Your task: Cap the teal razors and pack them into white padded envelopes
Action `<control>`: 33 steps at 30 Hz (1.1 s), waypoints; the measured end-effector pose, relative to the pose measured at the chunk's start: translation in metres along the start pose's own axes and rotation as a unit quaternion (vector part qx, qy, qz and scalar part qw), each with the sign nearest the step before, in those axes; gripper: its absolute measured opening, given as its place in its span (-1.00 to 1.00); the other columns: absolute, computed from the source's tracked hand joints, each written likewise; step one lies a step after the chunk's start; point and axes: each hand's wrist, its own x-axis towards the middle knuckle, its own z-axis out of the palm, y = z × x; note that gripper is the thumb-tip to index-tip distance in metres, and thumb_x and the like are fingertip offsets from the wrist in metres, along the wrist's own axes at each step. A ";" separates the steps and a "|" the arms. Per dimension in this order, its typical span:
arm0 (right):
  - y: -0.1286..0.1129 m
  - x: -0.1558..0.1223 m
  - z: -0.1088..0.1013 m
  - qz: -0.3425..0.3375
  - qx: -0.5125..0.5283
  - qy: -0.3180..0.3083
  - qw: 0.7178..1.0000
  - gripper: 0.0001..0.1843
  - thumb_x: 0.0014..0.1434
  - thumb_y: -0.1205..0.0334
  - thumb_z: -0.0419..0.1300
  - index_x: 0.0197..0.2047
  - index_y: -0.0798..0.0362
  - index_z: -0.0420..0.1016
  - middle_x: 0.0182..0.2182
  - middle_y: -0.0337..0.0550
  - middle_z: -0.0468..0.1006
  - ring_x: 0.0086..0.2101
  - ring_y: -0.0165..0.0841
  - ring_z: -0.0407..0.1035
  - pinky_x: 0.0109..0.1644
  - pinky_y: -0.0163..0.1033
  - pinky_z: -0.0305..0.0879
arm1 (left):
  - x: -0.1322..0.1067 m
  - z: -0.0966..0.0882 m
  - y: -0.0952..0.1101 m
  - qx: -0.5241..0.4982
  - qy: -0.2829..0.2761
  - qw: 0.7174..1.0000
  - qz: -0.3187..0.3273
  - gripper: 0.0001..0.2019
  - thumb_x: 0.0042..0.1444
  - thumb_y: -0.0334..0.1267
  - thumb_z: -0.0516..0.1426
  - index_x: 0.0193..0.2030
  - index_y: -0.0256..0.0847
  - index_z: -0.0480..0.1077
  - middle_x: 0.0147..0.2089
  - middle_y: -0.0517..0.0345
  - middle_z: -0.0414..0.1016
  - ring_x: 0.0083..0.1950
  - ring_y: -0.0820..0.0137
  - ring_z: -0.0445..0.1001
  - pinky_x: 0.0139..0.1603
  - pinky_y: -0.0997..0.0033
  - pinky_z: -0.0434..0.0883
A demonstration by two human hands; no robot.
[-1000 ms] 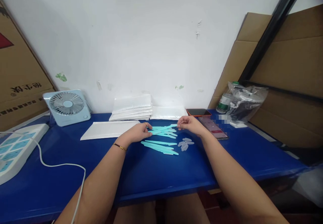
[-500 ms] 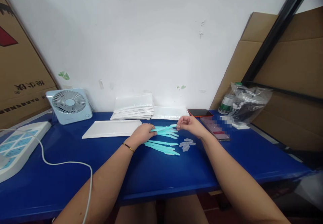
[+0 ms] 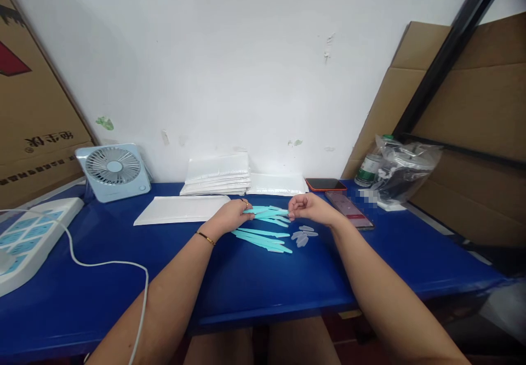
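Slim turquoise eyebrow razors (image 3: 265,211) fan out from my left hand (image 3: 235,215), whose fingers are closed on their handle ends. My right hand (image 3: 302,209) pinches the far tip of one razor between thumb and fingertips; whether a cover sits on that tip is hidden. More turquoise razors (image 3: 263,240) lie on the table just below, pointing right. Several small translucent blade caps (image 3: 303,235) are scattered on the table beneath my right hand.
White padded envelopes (image 3: 217,174) are stacked by the wall, with a single envelope (image 3: 176,210) left of my hands. Two phones (image 3: 326,184) (image 3: 349,210), a bottle (image 3: 369,170) and a plastic bag (image 3: 405,170) stand right. A fan (image 3: 115,173) and power strip (image 3: 41,239) with a white cable occupy the left.
My right hand has come down slightly, and the razor tip it pinches is lower, closer to the other held razors. My left hand has shifted a little left.
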 end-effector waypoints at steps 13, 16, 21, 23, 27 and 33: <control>-0.006 -0.023 -0.031 0.049 -0.298 0.036 0.953 -0.84 -0.22 0.22 0.33 -0.47 0.05 0.53 -0.58 -0.25 0.46 -0.55 -0.42 0.29 -0.51 -0.35 0.15 | -0.003 -0.003 0.012 -0.060 0.024 0.997 -0.050 -0.55 -0.02 0.00 0.12 -0.04 -0.22 0.37 -0.02 -0.03 0.41 -0.13 0.20 0.41 -0.14 0.34 0.31; -0.006 -0.024 -0.030 0.073 -0.325 -0.028 0.942 -0.88 -0.26 0.28 0.32 -0.52 0.03 0.55 -0.62 -0.27 0.46 -0.58 -0.43 0.28 -0.55 -0.36 0.12 | -0.004 -0.004 0.018 -0.087 0.032 0.995 -0.047 -0.60 0.07 -0.02 0.02 -0.05 -0.23 0.37 -0.04 -0.02 0.40 -0.10 0.22 0.38 -0.07 0.32 0.29; 0.006 -0.010 -0.015 0.037 -0.363 0.045 0.930 -0.95 -0.21 0.36 0.24 -0.55 0.05 0.49 -0.59 -0.24 0.48 -0.57 -0.42 0.30 -0.50 -0.35 0.17 | -0.004 -0.005 0.025 -0.094 0.062 0.994 0.004 -0.63 0.22 -0.10 -0.18 -0.25 -0.21 0.38 -0.19 0.05 0.40 -0.12 0.29 0.34 -0.05 0.33 0.25; 0.007 -0.006 -0.011 0.012 -0.326 0.089 0.941 -0.95 -0.12 0.30 0.23 -0.48 0.06 0.47 -0.56 -0.23 0.48 -0.54 -0.41 0.32 -0.46 -0.34 0.21 | -0.004 -0.005 0.026 -0.072 0.070 0.995 0.000 -0.65 0.21 -0.06 -0.14 -0.33 -0.20 0.35 -0.30 0.08 0.39 -0.23 0.31 0.34 -0.18 0.36 0.26; 0.001 -0.002 -0.004 -0.039 -0.171 0.136 0.975 -0.77 0.04 0.10 0.19 -0.30 0.08 0.47 -0.48 -0.18 0.50 -0.50 -0.40 0.38 -0.38 -0.29 0.30 | -0.006 -0.003 0.030 -0.070 0.031 0.997 -0.017 -0.65 0.20 -0.01 -0.12 -0.38 -0.17 0.32 -0.47 0.17 0.34 -0.42 0.37 0.29 -0.39 0.42 0.20; -0.004 0.002 0.005 -0.098 -0.104 0.158 0.977 -0.72 -0.09 0.06 0.32 -0.33 0.06 0.56 -0.44 -0.12 0.53 -0.40 -0.33 0.40 -0.30 -0.21 0.35 | -0.006 -0.001 0.032 -0.075 0.018 0.997 -0.010 -0.67 0.19 -0.05 -0.10 -0.41 -0.16 0.33 -0.42 0.19 0.41 -0.38 0.37 0.33 -0.39 0.46 0.20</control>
